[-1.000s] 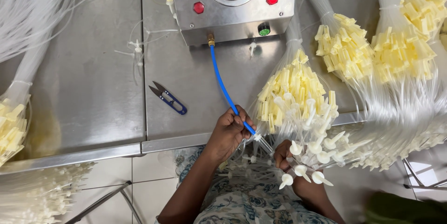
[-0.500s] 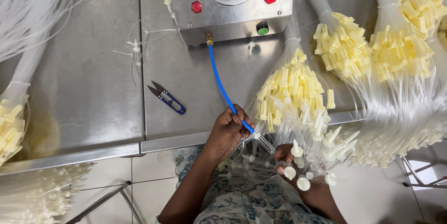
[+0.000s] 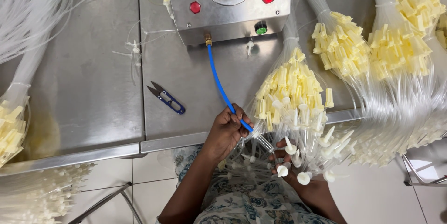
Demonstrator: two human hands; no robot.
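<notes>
Steel counter (image 3: pixel 84 112) fills the frame above both hands, its front edge running just past the knuckles. Up beyond the hands sits the square metal box with a round pressure gauge (image 3: pixel 228 5), two red buttons and a green one on its face. Great bundles of clear thin tubing with pale yellow caps (image 3: pixel 288 91) spill down toward the right hand, more bundles fanning away further right and another heap far off to the left of the left hand. From a brass fitting on the box, the blue hose (image 3: pixel 219 82) drops in a curve straight into the left hand (image 3: pixel 227 131), and there it is, fingers clenched around the hose's lower end, with a clear nozzle tip poking out toward the right hand. The right hand (image 3: pixel 291 170) is lower, over the person's patterned lap, closed around a cluster of white-ended tube connectors (image 3: pixel 298 159); the white flared ends stick up between and around its fingers, so exactly how many it grips cannot be told. The two hands sit near each other, nozzle tip just beside the white ends. Left of the left hand, well apart on the counter, lie small blue-handled thread snips (image 3: pixel 166 97), untouched.
</notes>
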